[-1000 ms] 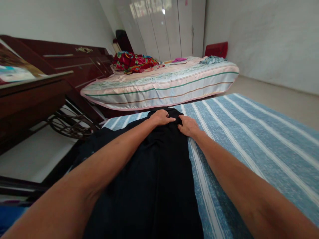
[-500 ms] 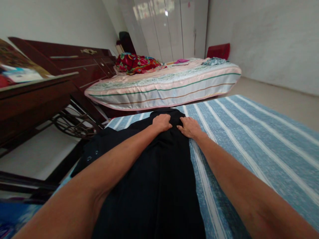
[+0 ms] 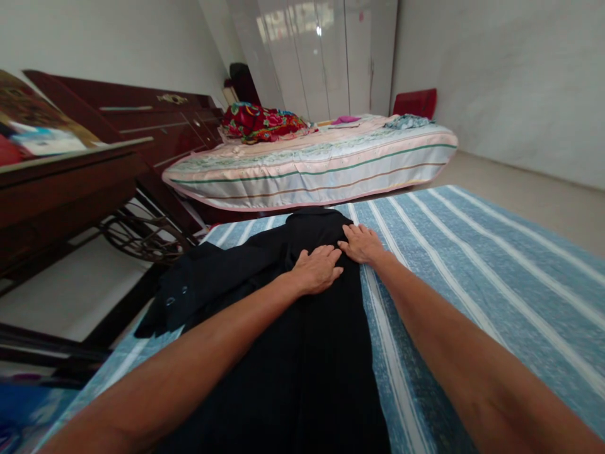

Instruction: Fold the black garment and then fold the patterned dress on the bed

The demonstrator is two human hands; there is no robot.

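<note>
A black jacket (image 3: 326, 353) lies spread on a blue bed cover (image 3: 454, 271) with white stripes. Its collar end points away from me, and a sleeve with buttons at its cuff (image 3: 177, 296) stretches to the left. My left hand (image 3: 317, 270) rests flat on the upper middle of the jacket, fingers extended to the right. Beside it, my right hand (image 3: 362, 244) lies on the jacket's right edge near the shoulder, its fingers spread and the palm partly over the striped cover. Neither hand grips the cloth.
Beyond stands a second bed (image 3: 307, 180) with a pink and white sheet and a red floral quilt (image 3: 265, 122). To the left is a dark wooden table (image 3: 70, 180) with a metal wheel (image 3: 144, 238) beneath. A pale wardrobe (image 3: 326, 63) fills the back.
My left hand has moved toward me and slightly right across the jacket, going from curled fingers to flat. The right hand stays at the edge, its fingers a little straighter.
</note>
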